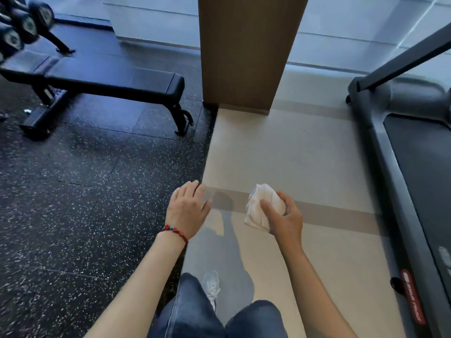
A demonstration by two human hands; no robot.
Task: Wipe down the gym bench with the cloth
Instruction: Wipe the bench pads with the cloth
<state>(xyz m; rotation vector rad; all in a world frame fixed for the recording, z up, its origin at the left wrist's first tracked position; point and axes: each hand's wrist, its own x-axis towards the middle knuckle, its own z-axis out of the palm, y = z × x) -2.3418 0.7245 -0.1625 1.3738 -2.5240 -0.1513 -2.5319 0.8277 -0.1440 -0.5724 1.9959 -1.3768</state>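
A gym floor fills the frame, dark speckled rubber tiles across the left half meeting pale beige flooring with a brown stripe on the right. The gym bench (107, 81) sits in the upper left of the frame on the rubber tiles, a flat black padded bench on black legs, its long axis running from the left edge towards the centre, with its near end just left of a wooden pillar (251, 52). The cloth (262, 207), white and bunched into a wad, is at centre-right of the frame, well apart from the bench and not touching it. The right hand (283, 218) has its fingers and thumb curled around the cloth, holding it in the air. The left hand (188, 206), with a red bracelet (175, 232) at the wrist, is spread open, palm down, holding nothing. From the cloth, the bench lies up and to the left in the frame, so the empty left hand is the nearer one to it, and the cloth hand would probably have to cross leftward along with a step onto the rubber tiles. A dumbbell rack (22, 25) stands in the upper left corner behind the bench, and a treadmill (415, 167) runs down the right edge.
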